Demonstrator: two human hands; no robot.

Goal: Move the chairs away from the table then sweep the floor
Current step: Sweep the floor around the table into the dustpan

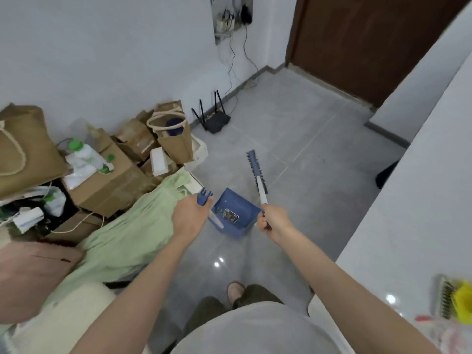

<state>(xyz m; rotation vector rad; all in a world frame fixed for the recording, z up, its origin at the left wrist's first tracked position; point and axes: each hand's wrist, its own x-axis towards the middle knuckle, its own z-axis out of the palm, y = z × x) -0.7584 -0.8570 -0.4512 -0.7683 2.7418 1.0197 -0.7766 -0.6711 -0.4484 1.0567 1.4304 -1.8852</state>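
your left hand (190, 213) curls round the dustpan (235, 213) handle; your right hand (272, 222) grips the broom (256, 169), its head over the floor (319, 175). risk: a tilted pan may spill; bristles may snag the router (215, 121) cables.

- Black router (214, 121), four antennas up, sits at the foot of the wall (102, 47), with cables climbing to an open wall box (232, 19).
- Brown door (370, 47) in the far corner.
- Cardboard boxes (109, 180) heaped on the left, jute bags (176, 134) standing among them.
- Pale green cloth (132, 231) draped just beside the boxes.
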